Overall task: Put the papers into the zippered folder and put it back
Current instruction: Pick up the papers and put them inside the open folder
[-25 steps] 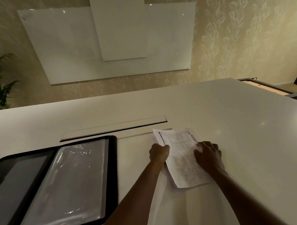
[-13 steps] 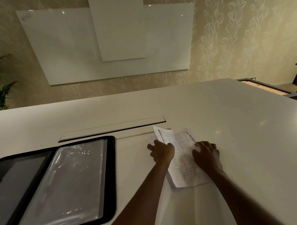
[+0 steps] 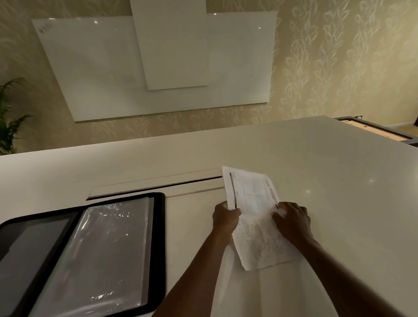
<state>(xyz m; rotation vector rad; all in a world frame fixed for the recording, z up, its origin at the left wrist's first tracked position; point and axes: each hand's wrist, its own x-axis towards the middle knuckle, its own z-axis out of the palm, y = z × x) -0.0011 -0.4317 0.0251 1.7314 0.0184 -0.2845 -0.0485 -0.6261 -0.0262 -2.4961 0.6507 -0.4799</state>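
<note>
one head-worn wide-angle view looks forward and down over a white table (image 3: 323, 177), close above both forearms. the left hand (image 3: 226, 217) and right hand (image 3: 293, 220) sit just below the frame's middle. the open folder (image 3: 88, 259) lies left of the left hand, and the wall (image 3: 342, 56) rises far beyond both hands.

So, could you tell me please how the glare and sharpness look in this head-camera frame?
Head view: dim, warm light; bright glare streaks on the open folder's clear plastic sleeve; small highlights on the whiteboard and table. The papers' print is too soft to read between the left hand and right hand. Wide-angle distortion bends the table edge.
</note>
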